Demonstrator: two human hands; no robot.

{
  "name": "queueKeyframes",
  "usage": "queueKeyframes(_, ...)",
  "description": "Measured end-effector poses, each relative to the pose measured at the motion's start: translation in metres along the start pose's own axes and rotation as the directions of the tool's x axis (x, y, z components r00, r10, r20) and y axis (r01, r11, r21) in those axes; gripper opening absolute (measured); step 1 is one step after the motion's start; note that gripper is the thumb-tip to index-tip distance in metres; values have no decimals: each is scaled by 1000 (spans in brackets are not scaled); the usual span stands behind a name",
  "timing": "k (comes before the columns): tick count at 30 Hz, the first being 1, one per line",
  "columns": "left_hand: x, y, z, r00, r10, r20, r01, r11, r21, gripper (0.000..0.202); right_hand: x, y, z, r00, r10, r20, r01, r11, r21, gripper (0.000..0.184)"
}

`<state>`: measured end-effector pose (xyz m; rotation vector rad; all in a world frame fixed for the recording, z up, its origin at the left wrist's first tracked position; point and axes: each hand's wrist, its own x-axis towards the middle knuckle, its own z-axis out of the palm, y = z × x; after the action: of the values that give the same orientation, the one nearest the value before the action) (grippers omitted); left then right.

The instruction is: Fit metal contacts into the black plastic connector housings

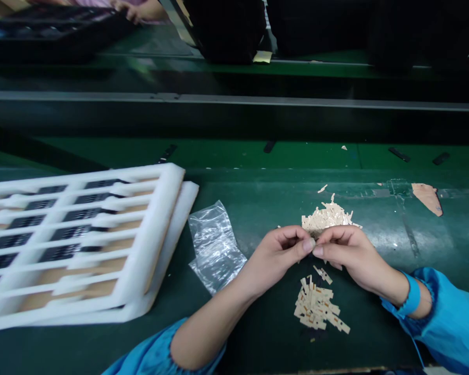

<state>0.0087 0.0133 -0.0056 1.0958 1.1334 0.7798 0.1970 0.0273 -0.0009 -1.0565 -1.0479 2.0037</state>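
Far left, a white foam tray (156, 229) lies on a second foam tray (180, 219) that sticks out past its right edge. The long slots of the upper tray hold flat black rectangular parts (58, 252), set in two columns. The slots nearest the person show only a tan bottom.

Just right of the trays lies a crumpled clear plastic bag (214, 245); nothing can be seen inside it.

Next comes the left hand (281, 252), reaching in from a blue sleeve, with thumb and forefinger pinched shut. Its fingertips meet those of the right hand (347, 252), which is pinched shut the same way. Whatever sits between the two pinches is too small to make out.

Just beyond the meeting fingertips, on the dark green belt (258, 203), is a loose heap of pale beige strips (328, 214). Just below the hands, on the near side, lies a second heap of small beige tabs (316, 307), some with dark marks, and one stray tab lies between this heap and the hands.

The right wrist wears a blue band (413, 296) above the blue sleeve. Farther right, a torn tan patch (428, 198) is stuck to the belt.

Up at the far left, across the line, another person's hand (127, 8) rests on the edge of a black tray (50, 31).
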Motion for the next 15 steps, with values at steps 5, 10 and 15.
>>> queueKeyframes(5,-4,4,-40,950,155,-270,3,863,505,29,-2,9,-16,991,-9,-135,-1,997,-74,13)
queueKeyframes(10,-7,-2,-70,976,40,-215,150,592,792,30,-6,17,-30,984,-46,-173,19,988,-154,13)
queueKeyframes(15,-9,-5,-68,971,-4,-238,196,582,789,30,-6,21,-30,985,-76,-157,46,981,-187,13)
